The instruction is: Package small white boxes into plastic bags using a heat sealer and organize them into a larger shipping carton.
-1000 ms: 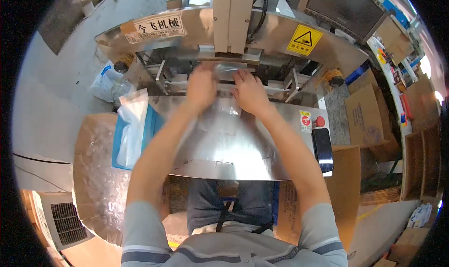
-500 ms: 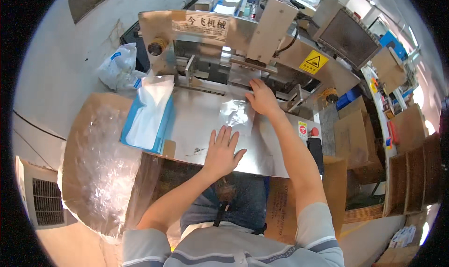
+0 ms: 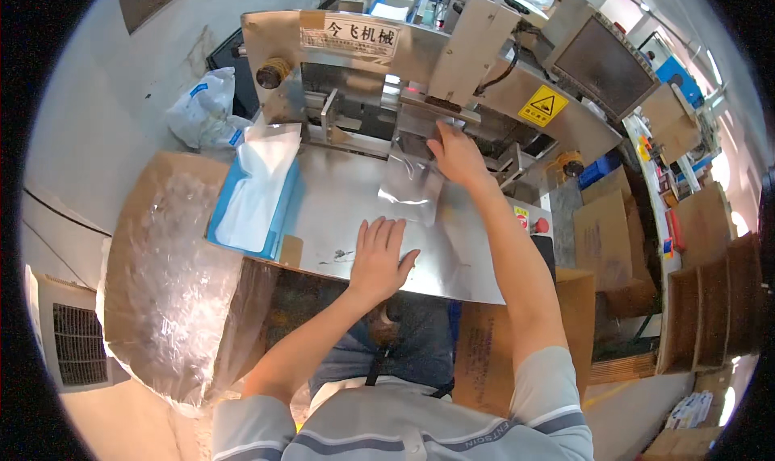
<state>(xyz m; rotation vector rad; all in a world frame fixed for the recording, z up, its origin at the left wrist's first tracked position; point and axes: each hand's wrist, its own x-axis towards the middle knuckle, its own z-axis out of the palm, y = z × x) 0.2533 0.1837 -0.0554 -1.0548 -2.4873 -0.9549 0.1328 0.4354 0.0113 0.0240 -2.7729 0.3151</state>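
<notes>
A clear plastic bag or sheet [image 3: 410, 188] lies on the machine's shiny metal table [image 3: 331, 207]. Its far end runs into the slot under the machine's metal bar [image 3: 440, 108]. My right hand [image 3: 460, 156] rests at the bag's right edge, close to that bar, thumb and fingers apart. Flat on the table just in front of the bag's near end is my left hand [image 3: 379, 259], fingers stretched out and holding nothing. Between the two hands the film shows glare, and whether anything is inside it I cannot tell.
A blue box with white sheets [image 3: 262, 186] stands at the table's left. Beside it, a carton [image 3: 173, 275] holds crumpled clear plastic. A red button [image 3: 542, 225] sits at the right edge. Yellow warning label [image 3: 542, 106] and monitor [image 3: 605, 61] are farther back; cartons [image 3: 605, 239] stand right.
My right hand has moved slightly farther in toward the bar, and the bag's near end has shifted away from me. My left hand no longer touches the bag.
</notes>
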